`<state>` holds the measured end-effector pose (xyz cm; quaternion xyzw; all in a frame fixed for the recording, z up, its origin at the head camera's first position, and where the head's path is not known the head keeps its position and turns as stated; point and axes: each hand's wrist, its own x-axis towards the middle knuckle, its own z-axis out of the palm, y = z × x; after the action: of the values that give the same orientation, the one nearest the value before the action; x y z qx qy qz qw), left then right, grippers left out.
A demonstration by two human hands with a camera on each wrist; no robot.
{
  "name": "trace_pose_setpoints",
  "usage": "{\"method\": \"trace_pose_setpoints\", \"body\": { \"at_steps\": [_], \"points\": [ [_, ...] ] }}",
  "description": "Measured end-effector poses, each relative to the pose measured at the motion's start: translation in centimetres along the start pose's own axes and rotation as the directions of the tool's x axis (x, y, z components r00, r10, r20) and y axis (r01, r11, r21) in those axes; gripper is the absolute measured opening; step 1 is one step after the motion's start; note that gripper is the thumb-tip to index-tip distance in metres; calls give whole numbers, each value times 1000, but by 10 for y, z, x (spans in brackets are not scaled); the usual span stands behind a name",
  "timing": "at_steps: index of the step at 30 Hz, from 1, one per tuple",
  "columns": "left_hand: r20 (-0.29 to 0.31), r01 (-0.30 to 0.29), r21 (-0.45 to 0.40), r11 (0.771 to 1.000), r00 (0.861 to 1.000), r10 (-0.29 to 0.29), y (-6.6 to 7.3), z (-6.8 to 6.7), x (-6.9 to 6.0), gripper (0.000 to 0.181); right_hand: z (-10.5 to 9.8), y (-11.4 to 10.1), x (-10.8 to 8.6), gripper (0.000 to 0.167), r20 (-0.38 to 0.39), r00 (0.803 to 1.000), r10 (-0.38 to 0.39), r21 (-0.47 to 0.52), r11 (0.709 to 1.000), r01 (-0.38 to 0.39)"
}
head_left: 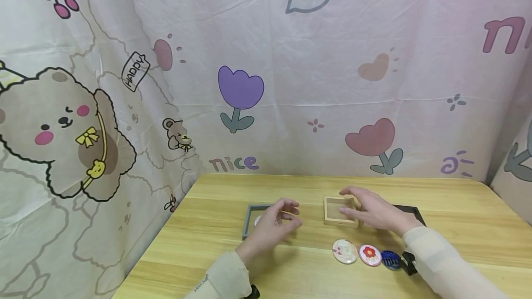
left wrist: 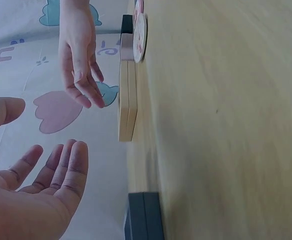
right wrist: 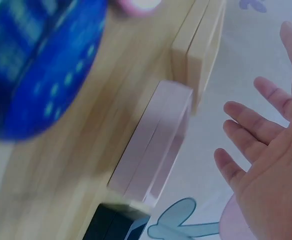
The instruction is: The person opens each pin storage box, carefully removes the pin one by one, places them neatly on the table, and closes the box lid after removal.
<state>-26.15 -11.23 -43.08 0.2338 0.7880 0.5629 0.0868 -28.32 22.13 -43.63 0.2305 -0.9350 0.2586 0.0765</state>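
My left hand (head_left: 272, 227) hovers over a grey square tray (head_left: 245, 230), its fingers loosely bent and holding nothing. Part of a whitish round piece (head_left: 257, 220) shows in that tray; the hand covers the rest. Beside a light wooden tray (head_left: 341, 222), my right hand (head_left: 376, 209) hangs in the air with fingers spread, nothing in them. The right wrist view shows a pale pink tray (right wrist: 148, 142) below that hand, between the wooden tray and a black tray (right wrist: 116, 222). In the head view the right hand and forearm mostly hide the pink tray.
In front of the trays lie a cream patterned round badge (head_left: 344, 251), a white badge with a red flower (head_left: 370, 255) and a dark blue badge (head_left: 390, 260). A printed cloth (head_left: 291, 142) hangs behind the wooden table (head_left: 307, 280).
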Motion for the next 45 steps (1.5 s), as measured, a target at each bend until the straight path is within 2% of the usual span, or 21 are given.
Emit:
{"method": "trace_pose_setpoints", "body": {
  "at_steps": [4,9,17,23,28,36,41,45],
  "points": [
    [-17,-9,8,1000,1000,9,1,-7,-1,37,3,-11,0,57,-10,1000,-19,16,1000,19],
    [-36,-24,28,999,999,25,1,-17,-2,38,5,-25,2,58,18,1000,-20,50,999,19],
    [-79,0,1,1000,997,0,-6,-32,-8,39,12,-43,8,67,34,999,-42,62,997,40],
    [-132,22,32,999,991,-18,-10,-49,-16,41,22,-55,14,65,32,996,-81,59,995,79],
    [-154,35,48,998,988,-28,-15,-62,-19,44,30,-67,18,66,47,995,-92,78,993,88],
    [-202,83,207,975,978,-40,-28,-82,-22,56,49,-81,26,63,58,988,-145,-4,989,145],
    [-187,96,234,967,981,-52,-38,-94,-23,65,61,-90,32,71,95,989,-115,9,993,115],
    [-174,112,249,962,982,-69,-44,-101,-24,70,73,-98,39,77,94,987,-132,-7,991,134]
  ]
}}
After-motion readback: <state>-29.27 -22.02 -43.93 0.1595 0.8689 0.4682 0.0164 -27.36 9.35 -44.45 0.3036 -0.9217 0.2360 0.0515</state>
